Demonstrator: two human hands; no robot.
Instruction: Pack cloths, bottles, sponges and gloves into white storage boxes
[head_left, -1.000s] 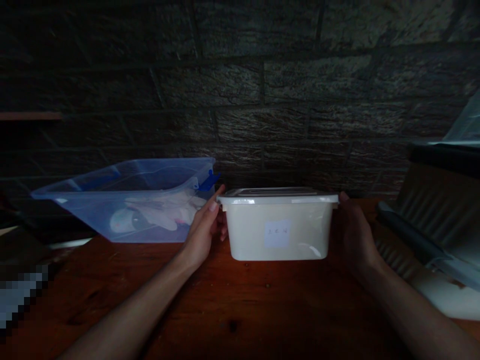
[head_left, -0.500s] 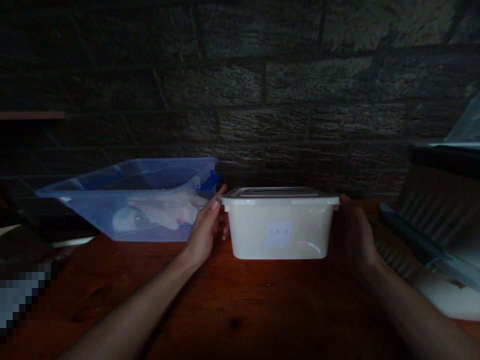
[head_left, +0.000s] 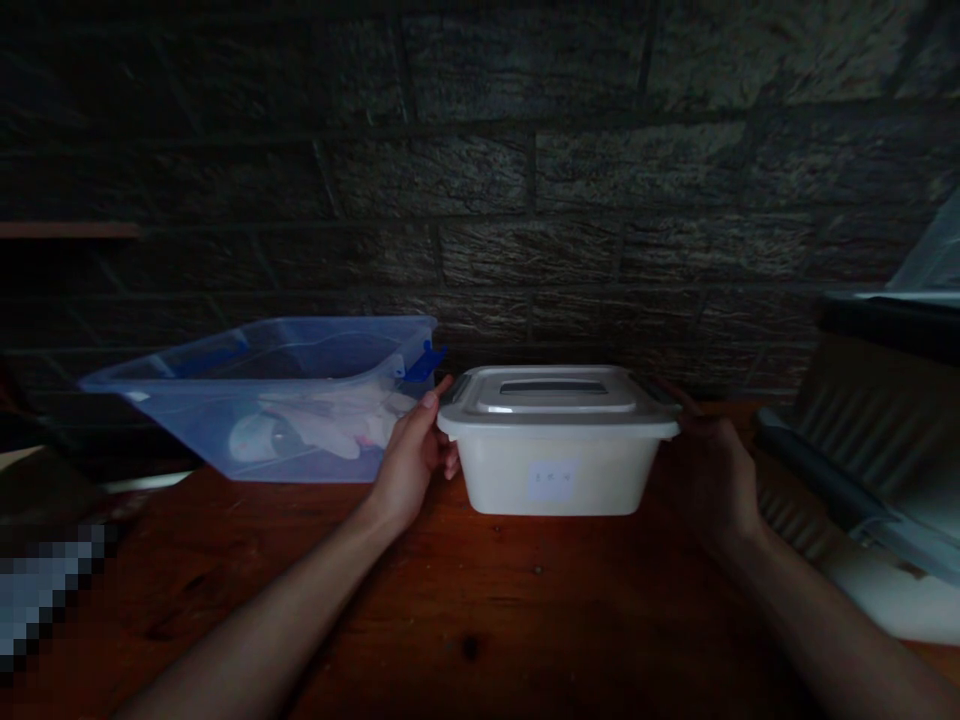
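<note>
A white lidded storage box (head_left: 555, 450) is between my hands over the wooden table, its top tipped toward me. Its white lid (head_left: 555, 392) has a grey strip in the middle, and a small paper label (head_left: 553, 480) with writing is on the front wall. My left hand (head_left: 412, 445) grips the left end, thumb up at the lid's rim and fingers curled below. At the right end is my right hand (head_left: 716, 465), its fingers at the rim, partly lost in shadow behind the box. Whether the base touches the table I cannot tell.
A clear bluish plastic bin (head_left: 300, 425) with white items (head_left: 319, 425) inside stands left of my left hand; its blue latch (head_left: 425, 364) sticks out toward the box. More containers (head_left: 862, 480) stand at the right. A dark brick wall (head_left: 480, 180) rises behind the wooden table (head_left: 450, 620).
The white box has tilted toward me between both hands, so more of its lid top shows and its front label sits lower. The bin has stayed put.
</note>
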